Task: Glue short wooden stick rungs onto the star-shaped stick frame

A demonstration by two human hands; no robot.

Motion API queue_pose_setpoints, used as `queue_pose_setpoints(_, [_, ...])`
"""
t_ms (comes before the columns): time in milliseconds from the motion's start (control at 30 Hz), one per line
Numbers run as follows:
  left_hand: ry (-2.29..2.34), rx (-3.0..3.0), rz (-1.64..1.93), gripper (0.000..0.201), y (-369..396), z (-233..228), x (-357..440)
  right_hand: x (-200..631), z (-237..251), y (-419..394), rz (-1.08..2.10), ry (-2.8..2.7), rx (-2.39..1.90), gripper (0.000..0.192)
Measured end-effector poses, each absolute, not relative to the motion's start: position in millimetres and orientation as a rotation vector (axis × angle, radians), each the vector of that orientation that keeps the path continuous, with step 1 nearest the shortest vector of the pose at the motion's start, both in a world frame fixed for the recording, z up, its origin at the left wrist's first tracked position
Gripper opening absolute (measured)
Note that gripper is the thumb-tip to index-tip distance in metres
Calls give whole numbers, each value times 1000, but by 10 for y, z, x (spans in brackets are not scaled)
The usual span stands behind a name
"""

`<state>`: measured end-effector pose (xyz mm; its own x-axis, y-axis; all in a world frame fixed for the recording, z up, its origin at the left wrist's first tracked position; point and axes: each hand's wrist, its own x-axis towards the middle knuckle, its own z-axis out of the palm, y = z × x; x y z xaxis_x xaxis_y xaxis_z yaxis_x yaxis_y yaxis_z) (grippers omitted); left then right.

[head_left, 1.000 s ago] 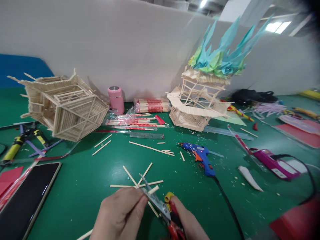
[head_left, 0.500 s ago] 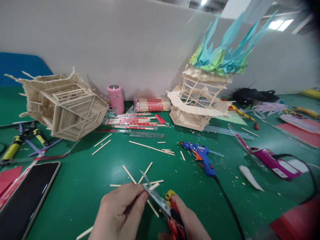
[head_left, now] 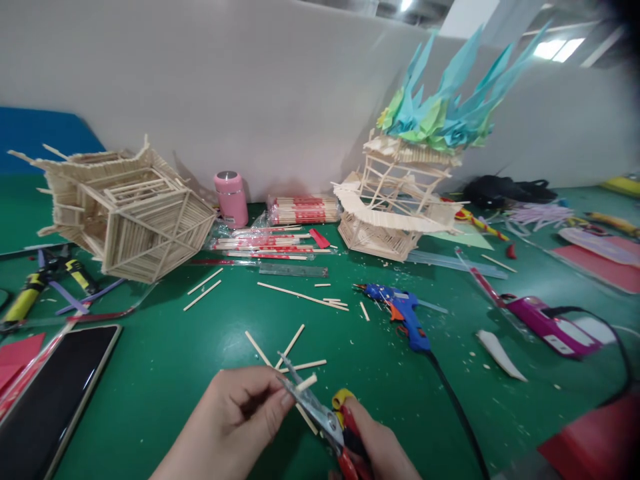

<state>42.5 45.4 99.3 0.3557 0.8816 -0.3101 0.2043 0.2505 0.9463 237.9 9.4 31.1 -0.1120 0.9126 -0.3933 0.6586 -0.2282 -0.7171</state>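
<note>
Left hand [head_left: 240, 420] pinches a short pale wooden stick [head_left: 306, 383] between closed fingertips, low over the green table [head_left: 150, 373]. Right hand [head_left: 375, 447] grips red-handled steel snips [head_left: 325, 420], blades closed around the stick. The cut appears unfinished; several loose cut sticks [head_left: 280, 353] lie just beyond.

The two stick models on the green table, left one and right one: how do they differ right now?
The left stick model lies tipped on its side, its framed underside facing the camera; the right stick model stands upright in tiers. The left one is bare wood; the right one carries teal and green folded paper on top. The left one is denser and closed; the right one has an open lattice middle. Both are pale sticks, standing on the green table near the white wall.
</note>
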Motion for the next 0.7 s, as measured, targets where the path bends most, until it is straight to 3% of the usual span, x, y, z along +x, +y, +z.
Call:
queue_pose_setpoints(333, [1198,1422,753,26,421,977,434,2356,291,91,1334,-1651,-1854,18])
queue_pose_setpoints(467, [1301,1249,1063,28,453,1025,308,2487,415,105,1219,-1660,-1853,11])
queue_pose_setpoints(567, [1434,1313,1177,23,479,1046,212,2644,535,162,1126,-1666,-1869,24])
queue_pose_setpoints(700, [1613,1682,1064,16,452,994,173,2896,573,312,908,-1764,-2059,43])
